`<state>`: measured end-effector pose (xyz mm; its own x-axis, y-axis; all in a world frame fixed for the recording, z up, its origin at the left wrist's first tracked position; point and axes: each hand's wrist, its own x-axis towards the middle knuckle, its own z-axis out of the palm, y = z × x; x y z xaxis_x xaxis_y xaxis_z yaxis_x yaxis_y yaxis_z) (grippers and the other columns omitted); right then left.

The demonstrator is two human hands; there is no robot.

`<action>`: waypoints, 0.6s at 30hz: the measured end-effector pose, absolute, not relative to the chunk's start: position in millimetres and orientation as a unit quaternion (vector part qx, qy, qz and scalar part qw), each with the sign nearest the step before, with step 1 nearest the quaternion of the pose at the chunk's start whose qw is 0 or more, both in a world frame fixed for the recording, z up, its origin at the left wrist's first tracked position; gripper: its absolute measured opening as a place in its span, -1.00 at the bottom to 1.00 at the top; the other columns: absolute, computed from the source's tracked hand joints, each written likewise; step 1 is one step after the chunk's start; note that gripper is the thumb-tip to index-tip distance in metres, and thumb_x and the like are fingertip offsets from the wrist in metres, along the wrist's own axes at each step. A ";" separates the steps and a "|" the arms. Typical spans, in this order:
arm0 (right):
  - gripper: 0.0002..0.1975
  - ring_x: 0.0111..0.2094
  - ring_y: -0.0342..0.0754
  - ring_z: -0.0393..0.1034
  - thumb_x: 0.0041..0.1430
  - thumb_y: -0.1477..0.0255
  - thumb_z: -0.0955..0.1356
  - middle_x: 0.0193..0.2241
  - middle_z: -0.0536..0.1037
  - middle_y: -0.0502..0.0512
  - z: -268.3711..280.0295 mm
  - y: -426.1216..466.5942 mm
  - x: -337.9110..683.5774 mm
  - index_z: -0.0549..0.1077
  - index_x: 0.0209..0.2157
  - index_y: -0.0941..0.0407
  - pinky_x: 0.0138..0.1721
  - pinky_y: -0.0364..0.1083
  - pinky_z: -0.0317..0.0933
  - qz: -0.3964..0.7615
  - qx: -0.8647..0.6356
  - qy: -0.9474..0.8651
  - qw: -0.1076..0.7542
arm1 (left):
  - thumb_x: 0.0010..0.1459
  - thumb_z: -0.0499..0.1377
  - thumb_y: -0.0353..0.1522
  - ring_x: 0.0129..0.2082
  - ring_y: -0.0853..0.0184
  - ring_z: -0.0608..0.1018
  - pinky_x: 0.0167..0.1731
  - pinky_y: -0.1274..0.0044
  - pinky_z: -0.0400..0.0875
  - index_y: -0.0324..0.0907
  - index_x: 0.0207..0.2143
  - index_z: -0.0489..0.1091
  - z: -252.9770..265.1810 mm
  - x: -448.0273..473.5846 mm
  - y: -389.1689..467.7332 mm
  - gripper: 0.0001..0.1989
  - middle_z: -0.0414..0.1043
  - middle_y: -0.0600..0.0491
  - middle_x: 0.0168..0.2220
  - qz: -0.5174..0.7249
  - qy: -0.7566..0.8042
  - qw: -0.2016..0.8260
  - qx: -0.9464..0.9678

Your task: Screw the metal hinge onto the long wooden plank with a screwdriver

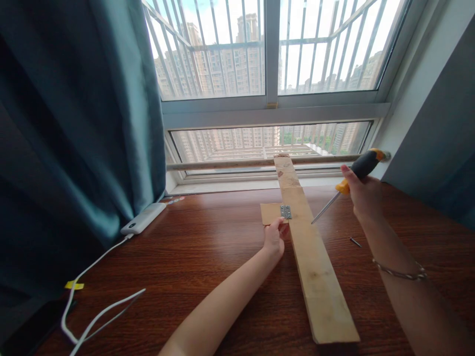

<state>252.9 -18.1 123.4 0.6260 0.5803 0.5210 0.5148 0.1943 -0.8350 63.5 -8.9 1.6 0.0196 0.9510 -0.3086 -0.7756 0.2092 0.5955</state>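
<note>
A long pale wooden plank (313,262) lies on the table, its far end reaching toward the window. A metal hinge (285,211) joins its left edge to a small thin wooden board (270,213). My left hand (274,240) grips the near edge of the small board, just below the hinge; some fingertips are hidden under it. In my right hand (365,193) is a screwdriver (361,165) with a black and yellow handle. Its shaft slants down left, with the tip at the plank, right of the hinge; I cannot tell whether it touches.
A loose screw (355,242) lies on the brown table (208,247), right of the plank. On the left are a white power bank (144,217), a white cable (100,259) and a yellow scrap (74,285). A blue curtain (122,123) hangs there; a rail (222,165) runs before the window.
</note>
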 end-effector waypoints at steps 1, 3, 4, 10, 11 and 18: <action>-0.49 -0.67 -0.04 0.31 -0.10 -0.05 0.30 -0.74 0.34 0.03 123.1 -14.7 259.7 0.38 -0.62 0.17 -0.70 -0.12 0.12 0.042 -0.636 -0.420 0.647 | -0.23 0.22 -0.50 -0.55 0.45 0.45 -0.48 0.59 0.32 -0.21 -0.46 0.35 2.3 63.1 -9.0 -0.82 0.44 0.12 -0.49 0.615 0.334 0.703 0.127; -0.49 -0.68 -0.04 0.30 -0.12 -0.04 0.30 -0.74 0.35 0.04 119.9 -6.9 271.5 0.39 -0.61 0.18 -0.70 -0.11 0.13 0.083 -0.660 -0.394 0.635 | -0.23 0.21 -0.50 -0.56 0.45 0.45 -0.50 0.59 0.32 -0.22 -0.47 0.35 3.1 62.4 -8.7 -0.83 0.43 0.12 -0.51 0.614 0.333 0.705 0.121; -0.49 -0.68 -0.04 0.29 -0.13 -0.03 0.31 -0.74 0.35 0.05 116.6 -2.3 276.7 0.39 -0.61 0.19 -0.69 -0.10 0.13 0.094 -0.684 -0.402 0.602 | -0.23 0.21 -0.50 -0.56 0.45 0.45 -0.49 0.59 0.32 -0.22 -0.47 0.35 3.1 62.3 -8.3 -0.84 0.43 0.12 -0.52 0.613 0.333 0.706 0.120; -0.46 -0.37 0.14 0.43 -0.12 0.09 0.35 -0.46 0.51 0.27 69.0 29.0 293.2 0.45 -0.24 0.27 -0.46 -0.06 0.22 -0.021 -0.781 -0.536 0.319 | -0.25 0.21 -0.51 -0.55 0.45 0.45 -0.46 0.58 0.32 -0.22 -0.50 0.34 0.0 63.0 -5.9 -0.83 0.44 0.11 -0.51 0.613 0.339 0.702 0.132; -0.44 -0.33 0.16 0.44 -0.09 0.11 0.34 -0.41 0.52 0.30 59.1 33.3 293.2 0.42 -0.16 0.26 -0.42 -0.05 0.23 -0.023 -0.787 -0.550 0.279 | -0.26 0.21 -0.51 -0.55 0.45 0.45 -0.46 0.58 0.32 -0.22 -0.50 0.34 -0.5 63.0 -5.7 -0.83 0.43 0.11 -0.52 0.611 0.340 0.703 0.130; -0.49 -0.21 0.19 0.42 -0.01 0.14 0.30 -0.24 0.52 0.27 14.7 45.8 287.5 0.37 -0.05 0.11 -0.31 -0.03 0.22 0.033 -0.789 -0.603 0.108 | -0.28 0.22 -0.51 -0.57 0.45 0.44 -0.47 0.58 0.31 -0.22 -0.48 0.34 -3.7 62.0 -2.6 -0.80 0.42 0.11 -0.54 0.601 0.335 0.716 0.119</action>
